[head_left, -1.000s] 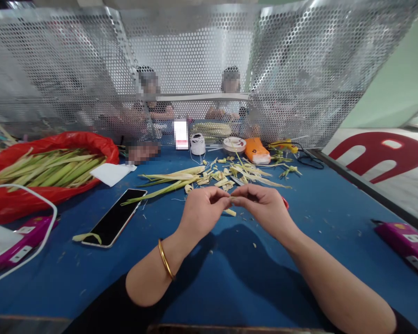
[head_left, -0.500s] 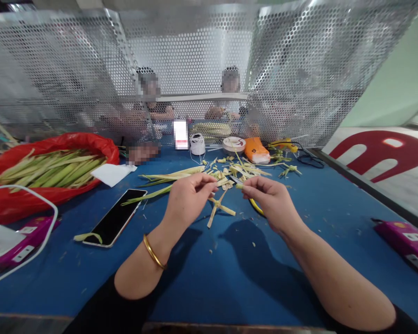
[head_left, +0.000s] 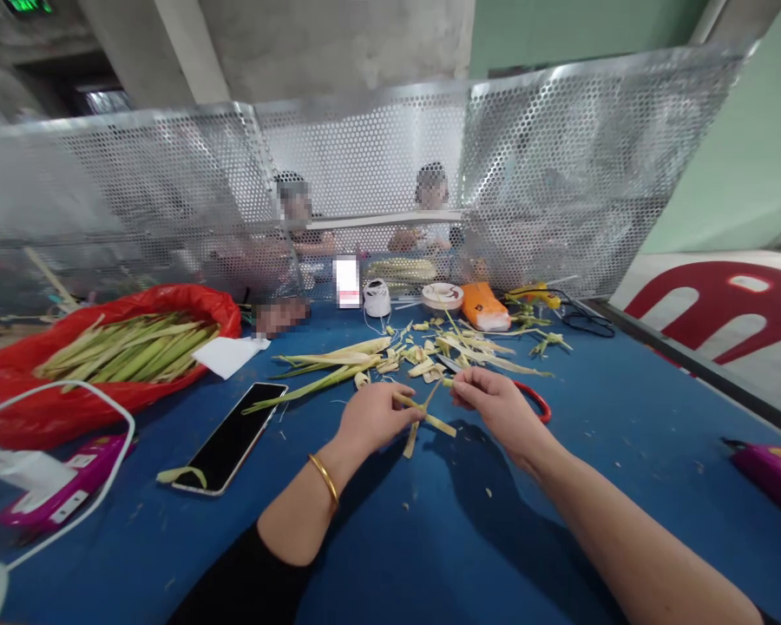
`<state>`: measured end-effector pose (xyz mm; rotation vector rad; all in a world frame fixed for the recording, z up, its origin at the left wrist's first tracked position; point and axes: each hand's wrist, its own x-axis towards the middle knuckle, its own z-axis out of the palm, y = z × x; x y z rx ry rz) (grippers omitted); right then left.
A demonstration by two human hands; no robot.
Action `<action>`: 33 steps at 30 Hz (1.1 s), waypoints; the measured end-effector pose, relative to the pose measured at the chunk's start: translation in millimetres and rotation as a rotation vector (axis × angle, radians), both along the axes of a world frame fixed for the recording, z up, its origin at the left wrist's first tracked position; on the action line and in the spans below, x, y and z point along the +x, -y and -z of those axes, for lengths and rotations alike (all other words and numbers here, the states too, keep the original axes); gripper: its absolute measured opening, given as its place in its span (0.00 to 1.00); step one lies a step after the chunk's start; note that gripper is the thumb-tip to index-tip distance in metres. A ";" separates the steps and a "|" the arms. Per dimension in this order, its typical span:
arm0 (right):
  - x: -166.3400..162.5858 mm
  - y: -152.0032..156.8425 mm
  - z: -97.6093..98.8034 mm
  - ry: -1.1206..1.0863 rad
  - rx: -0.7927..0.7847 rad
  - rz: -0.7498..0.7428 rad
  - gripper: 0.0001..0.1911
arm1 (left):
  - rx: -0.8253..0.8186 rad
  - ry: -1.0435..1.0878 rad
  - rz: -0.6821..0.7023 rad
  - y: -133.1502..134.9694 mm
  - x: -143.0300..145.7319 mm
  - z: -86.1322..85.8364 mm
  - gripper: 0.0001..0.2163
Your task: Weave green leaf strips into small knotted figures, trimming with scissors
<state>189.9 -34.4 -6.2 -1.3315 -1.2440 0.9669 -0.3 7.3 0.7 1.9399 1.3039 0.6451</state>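
Note:
My left hand (head_left: pixel 372 417), with a gold bangle on the wrist, is closed in a pinch on a small crossed piece of pale leaf strips (head_left: pixel 423 417) just above the blue table (head_left: pixel 429 538). My right hand (head_left: pixel 495 408) is closed beside it, with its fingertips pinched on a thin strip end at the top of that piece. A red-handled pair of scissors (head_left: pixel 539 403) lies right behind my right hand. Cut leaf scraps (head_left: pixel 429 351) are scattered beyond both hands.
A black phone (head_left: pixel 231 438) lies left of my left hand. A red bag of green leaves (head_left: pixel 114 351) sits at the far left. Thread spool (head_left: pixel 377 297), orange object (head_left: pixel 482 305), glue gun (head_left: pixel 534 295) and perforated metal screen (head_left: pixel 560 174) are behind; two people sit beyond.
The camera has tilted up. My hands first drew apart, letting the crossed leaf piece hang, and have since come closer together and lower near the table.

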 end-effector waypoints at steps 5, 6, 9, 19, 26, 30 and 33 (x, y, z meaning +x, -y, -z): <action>2.2 -0.4 -3.6 -0.070 0.043 0.024 0.11 | -0.394 0.494 -0.143 1.8 7.9 0.4 0.10; 3.4 -0.7 -4.4 -0.074 0.070 0.041 0.12 | -0.418 0.563 -0.175 3.2 7.6 -3.8 0.11; 6.8 -0.8 -7.0 -0.086 0.122 0.083 0.13 | -0.419 0.680 -0.165 9.1 6.5 -15.9 0.10; 1.1 10.6 -17.2 -0.132 0.178 0.051 0.14 | -0.368 0.830 -0.312 20.5 9.7 -27.7 0.09; -5.3 14.0 -17.9 -0.030 0.172 -0.036 0.12 | -0.458 0.866 -0.285 28.5 15.6 -24.0 0.12; -9.1 13.5 -20.1 0.007 0.201 -0.042 0.11 | -0.551 0.830 -0.141 32.6 18.7 -20.6 0.16; -7.2 13.6 -24.0 0.038 0.214 -0.052 0.10 | -0.607 0.802 -0.097 33.2 17.0 -22.4 0.21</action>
